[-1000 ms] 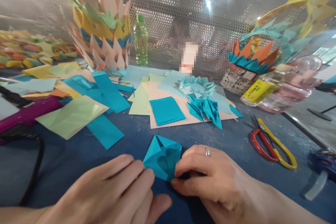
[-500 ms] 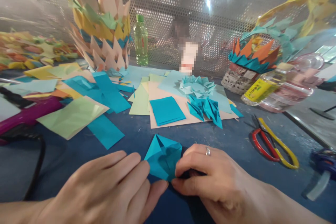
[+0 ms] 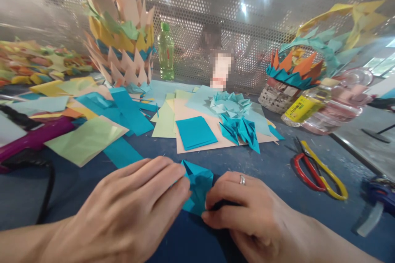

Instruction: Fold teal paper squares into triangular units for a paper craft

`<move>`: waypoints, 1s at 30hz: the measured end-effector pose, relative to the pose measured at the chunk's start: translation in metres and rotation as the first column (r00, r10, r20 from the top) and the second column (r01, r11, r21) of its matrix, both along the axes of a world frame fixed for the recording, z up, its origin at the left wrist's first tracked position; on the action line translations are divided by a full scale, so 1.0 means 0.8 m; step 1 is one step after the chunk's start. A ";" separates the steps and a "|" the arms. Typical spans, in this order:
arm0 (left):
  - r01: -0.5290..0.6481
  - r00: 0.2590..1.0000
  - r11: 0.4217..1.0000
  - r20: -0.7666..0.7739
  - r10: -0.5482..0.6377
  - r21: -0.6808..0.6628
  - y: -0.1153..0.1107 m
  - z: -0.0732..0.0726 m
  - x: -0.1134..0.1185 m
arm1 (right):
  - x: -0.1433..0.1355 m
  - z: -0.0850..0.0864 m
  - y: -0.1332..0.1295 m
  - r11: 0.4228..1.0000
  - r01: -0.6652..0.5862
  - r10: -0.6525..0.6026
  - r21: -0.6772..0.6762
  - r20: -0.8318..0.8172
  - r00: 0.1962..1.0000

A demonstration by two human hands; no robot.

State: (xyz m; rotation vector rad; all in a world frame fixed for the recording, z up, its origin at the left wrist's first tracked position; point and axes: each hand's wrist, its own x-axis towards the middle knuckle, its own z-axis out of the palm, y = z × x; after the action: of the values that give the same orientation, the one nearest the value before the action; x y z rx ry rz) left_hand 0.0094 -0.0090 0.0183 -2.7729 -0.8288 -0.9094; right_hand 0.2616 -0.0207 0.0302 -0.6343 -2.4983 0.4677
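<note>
Between my two hands a partly folded blue sheet of origami paper (image 3: 200,187) lies on the dark blue table, a pointed flap at its top. My right hand (image 3: 247,205), with a ring on one finger, pinches its right lower edge between thumb and fingers. My left hand (image 3: 132,205) lies over its left side, fingers together and bent onto the paper; the left thumb is mostly hidden. Beyond them is a stack of blue paper squares (image 3: 196,132) on a pale peach sheet (image 3: 182,109). Folded blue paper pieces (image 3: 240,130) sit beside that stack.
Red-and-yellow-handled scissors (image 3: 319,176) and a blue glue gun (image 3: 378,193) lie at right. At left are a purple tool (image 3: 37,137) with a black cord and loose coloured sheets (image 3: 86,137). A paper-petal tower (image 3: 121,45), a green bottle (image 3: 166,51) and a decorated pot (image 3: 280,94) stand behind.
My left hand has moved up and to the right over the left part of the blue paper, its thumb no longer at the bottom edge. My right hand keeps its pinch.
</note>
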 end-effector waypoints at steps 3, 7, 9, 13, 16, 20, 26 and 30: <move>0.022 0.996 0.998 -0.087 -0.027 -0.062 0.019 0.002 0.003 | 0.000 0.000 0.000 1.000 -0.002 0.002 0.009 0.004 1.000; 0.073 0.986 0.970 -0.129 -0.104 -0.230 0.040 -0.004 -0.002 | -0.002 0.003 0.000 0.999 -0.008 0.008 0.042 -0.003 1.000; 0.089 0.983 0.949 -0.127 -0.133 -0.303 0.046 -0.006 -0.004 | -0.003 0.003 -0.001 0.999 0.003 -0.003 0.047 -0.007 1.000; 0.019 0.994 0.927 -0.093 -0.058 -0.374 0.048 -0.007 -0.003 | -0.003 0.002 0.000 0.998 0.047 -0.048 0.044 0.035 0.998; 0.002 0.996 0.917 -0.076 -0.035 -0.398 0.045 -0.006 -0.002 | -0.001 0.000 0.002 0.997 0.068 -0.071 0.034 0.079 0.994; 0.033 0.996 0.897 -0.062 -0.067 -0.440 0.041 0.000 0.001 | 0.000 -0.002 0.003 0.996 0.082 -0.086 0.042 0.096 0.992; 0.119 0.990 0.904 -0.014 -0.137 -0.410 0.041 0.005 0.005 | 0.000 -0.002 0.001 0.990 0.079 -0.092 0.114 0.111 0.990; 0.167 0.984 0.898 0.009 -0.179 -0.408 0.040 0.002 0.005 | 0.000 0.001 0.003 0.973 0.090 -0.114 0.213 0.102 0.988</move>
State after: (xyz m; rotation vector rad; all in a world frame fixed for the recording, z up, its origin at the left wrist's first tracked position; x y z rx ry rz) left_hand 0.0132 0.0227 0.0201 -3.2583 -0.8633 -0.7941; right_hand 0.2617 -0.0182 0.0308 -0.7190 -2.5614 0.1316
